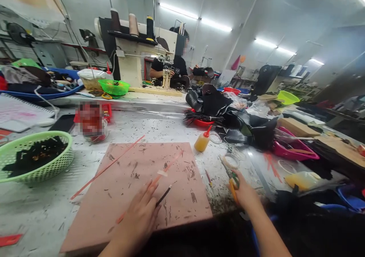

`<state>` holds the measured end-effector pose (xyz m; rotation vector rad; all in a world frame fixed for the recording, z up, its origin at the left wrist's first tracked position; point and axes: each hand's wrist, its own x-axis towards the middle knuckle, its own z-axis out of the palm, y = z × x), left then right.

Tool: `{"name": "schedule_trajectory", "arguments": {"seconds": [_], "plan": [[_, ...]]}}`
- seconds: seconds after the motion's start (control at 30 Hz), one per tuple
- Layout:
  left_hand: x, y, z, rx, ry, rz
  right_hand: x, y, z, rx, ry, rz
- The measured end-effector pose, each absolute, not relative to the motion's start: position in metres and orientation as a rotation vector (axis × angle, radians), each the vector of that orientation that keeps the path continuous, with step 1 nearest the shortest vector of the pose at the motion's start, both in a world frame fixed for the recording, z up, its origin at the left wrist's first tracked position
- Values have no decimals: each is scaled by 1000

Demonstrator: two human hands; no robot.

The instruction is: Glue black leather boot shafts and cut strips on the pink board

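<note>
centrally, a thin black strip, slanting up to the right, is pinned under the flat, open-fingered left hand on the pink cutting board, while yellow-handled scissors are gripped by the right hand.

No words, brand names or numbers could be read anywhere in the view. The red container standing beyond the pink cutting board was blurred over, so any label on it was lost. The co-worker's black shirt, behind the sewing machine, carried a small pale mark on the chest, too small to make out.
</note>
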<state>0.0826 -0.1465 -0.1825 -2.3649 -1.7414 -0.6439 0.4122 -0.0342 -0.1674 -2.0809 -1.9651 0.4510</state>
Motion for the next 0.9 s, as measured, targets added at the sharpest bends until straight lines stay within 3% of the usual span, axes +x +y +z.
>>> {"name": "schedule_trajectory", "arguments": {"seconds": [0.13,0.27,0.73,0.9], "plan": [[92,-149,-172,-2420,-1822,-608,339,-53,-146,-1321,-1815,1312],[95,-152,-174,-2442,-1841,-560,285,-62,-133,-1058,-1684,1653],[88,-153,-193,-2421,-1673,-638,267,-61,-135,-1141,-1621,1697],[86,-152,-178,-2471,-1793,-796,265,-59,-137,-1127,-1586,1668]]}}
